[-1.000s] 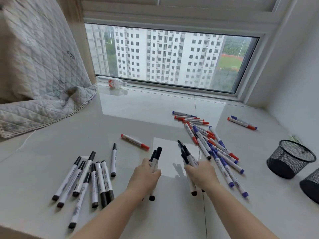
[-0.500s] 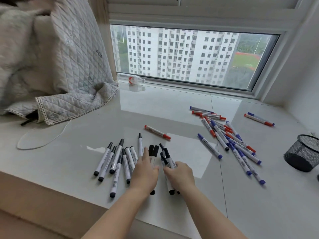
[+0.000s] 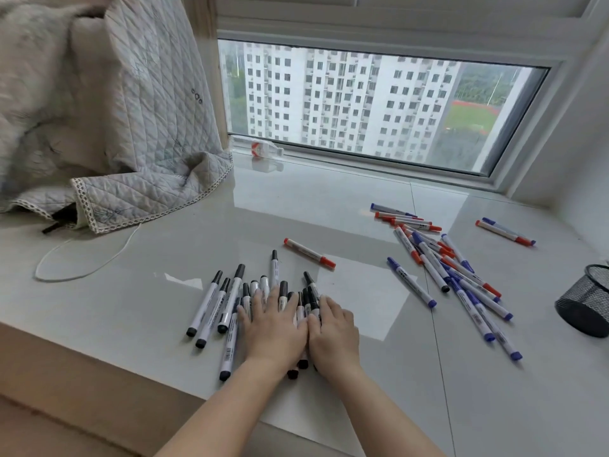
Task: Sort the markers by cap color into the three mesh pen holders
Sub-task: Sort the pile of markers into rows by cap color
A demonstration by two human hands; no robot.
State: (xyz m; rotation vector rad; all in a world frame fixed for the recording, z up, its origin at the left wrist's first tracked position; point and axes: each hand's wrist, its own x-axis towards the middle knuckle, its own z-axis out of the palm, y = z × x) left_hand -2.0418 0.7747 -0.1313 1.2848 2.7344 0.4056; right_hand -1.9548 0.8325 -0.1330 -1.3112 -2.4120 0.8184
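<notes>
Black-capped markers (image 3: 230,301) bunched; red-and-blue pile (image 3: 461,275) right.

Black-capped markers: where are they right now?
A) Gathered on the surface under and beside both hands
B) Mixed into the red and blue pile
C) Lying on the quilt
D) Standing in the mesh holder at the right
A. The black-capped markers lie bunched on the surface, with the left hand and right hand laid over them, well apart from the mesh holder.
</notes>
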